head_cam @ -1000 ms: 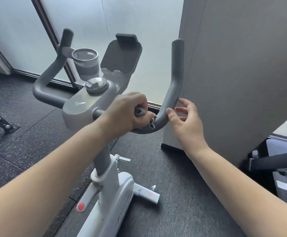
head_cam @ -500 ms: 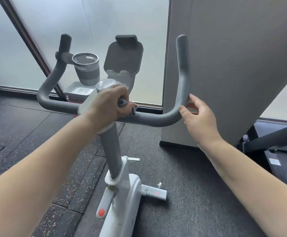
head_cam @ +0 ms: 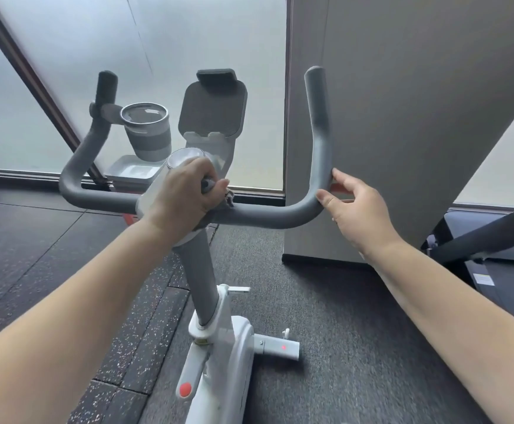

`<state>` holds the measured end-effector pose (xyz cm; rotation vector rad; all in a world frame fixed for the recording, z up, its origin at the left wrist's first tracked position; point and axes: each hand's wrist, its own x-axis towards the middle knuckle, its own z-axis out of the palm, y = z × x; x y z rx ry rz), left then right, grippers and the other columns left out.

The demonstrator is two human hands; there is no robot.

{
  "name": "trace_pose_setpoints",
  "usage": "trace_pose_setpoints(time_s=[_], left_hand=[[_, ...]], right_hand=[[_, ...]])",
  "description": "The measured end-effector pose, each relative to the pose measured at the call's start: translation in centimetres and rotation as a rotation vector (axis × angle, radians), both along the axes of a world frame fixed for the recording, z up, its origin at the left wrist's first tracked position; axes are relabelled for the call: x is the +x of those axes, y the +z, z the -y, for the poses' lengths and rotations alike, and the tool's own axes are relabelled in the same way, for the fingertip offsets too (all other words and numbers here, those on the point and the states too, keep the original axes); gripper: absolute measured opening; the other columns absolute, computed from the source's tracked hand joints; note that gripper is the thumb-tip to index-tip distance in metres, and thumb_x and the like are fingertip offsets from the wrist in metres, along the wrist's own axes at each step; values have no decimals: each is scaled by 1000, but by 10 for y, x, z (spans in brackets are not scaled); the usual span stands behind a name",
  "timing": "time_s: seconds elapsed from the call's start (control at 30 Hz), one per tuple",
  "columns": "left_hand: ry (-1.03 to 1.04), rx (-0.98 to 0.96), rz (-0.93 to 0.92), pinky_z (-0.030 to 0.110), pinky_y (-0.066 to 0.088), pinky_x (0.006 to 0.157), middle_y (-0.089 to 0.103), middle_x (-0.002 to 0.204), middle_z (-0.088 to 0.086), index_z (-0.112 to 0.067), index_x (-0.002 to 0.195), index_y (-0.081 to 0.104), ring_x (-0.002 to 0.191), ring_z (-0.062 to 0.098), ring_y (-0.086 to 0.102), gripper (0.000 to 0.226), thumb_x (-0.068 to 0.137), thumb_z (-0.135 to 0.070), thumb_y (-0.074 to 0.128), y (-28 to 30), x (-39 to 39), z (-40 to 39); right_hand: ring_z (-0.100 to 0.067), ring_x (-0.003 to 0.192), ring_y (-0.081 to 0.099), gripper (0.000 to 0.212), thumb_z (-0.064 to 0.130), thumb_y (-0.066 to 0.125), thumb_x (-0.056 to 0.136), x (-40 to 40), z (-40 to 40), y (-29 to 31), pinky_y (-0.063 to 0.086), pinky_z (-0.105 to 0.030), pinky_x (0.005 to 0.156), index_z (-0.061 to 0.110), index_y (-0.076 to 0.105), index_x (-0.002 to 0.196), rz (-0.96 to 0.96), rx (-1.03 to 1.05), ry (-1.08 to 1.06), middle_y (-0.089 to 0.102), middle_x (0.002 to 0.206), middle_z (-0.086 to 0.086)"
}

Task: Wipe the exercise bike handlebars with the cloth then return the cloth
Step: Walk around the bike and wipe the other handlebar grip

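The exercise bike's grey U-shaped handlebars (head_cam: 268,217) cross the middle of the view, with both ends turned upward. My left hand (head_cam: 185,194) is closed around the bar right beside the centre console. It presses a small grey cloth (head_cam: 227,198) against the bar, and only a crumpled edge of the cloth shows past my fingers. My right hand (head_cam: 359,209) holds the right bend of the bar loosely, thumb in front and fingers behind.
A grey cup holder (head_cam: 147,130) hangs on the left bar and a tablet holder (head_cam: 212,108) stands behind the console. A grey pillar (head_cam: 402,117) stands close behind the right bar end. A treadmill (head_cam: 494,240) sits at the right. The white bike frame (head_cam: 228,347) stands on dark rubber flooring.
My left hand has slid the cloth leftward along the bar toward the console. My right hand went from spread fingers beside the bend to a loose hold on it.
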<state>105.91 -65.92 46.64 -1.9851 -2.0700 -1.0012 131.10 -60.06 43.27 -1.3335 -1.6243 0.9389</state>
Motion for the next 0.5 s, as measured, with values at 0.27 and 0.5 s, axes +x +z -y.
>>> trace_pose_setpoints(time_s=[0.27,0.5], left_hand=[[-124,113,84,20,33,67,57,76,7,-2,74,56,72,19,48,20,80,-18,68,-13,40,-5],[-195,179,141,5,31,67,50,72,4,-4,70,52,67,7,34,23,79,-15,69,-18,98,-14]], right_hand=[[1,85,59,56,32,69,85,4,0,5,44,-16,84,25,49,137,-37,-11,26,61,122,10],[2,75,57,40,28,67,88,13,-8,5,42,-1,66,28,56,126,-52,-9,82,64,107,16]])
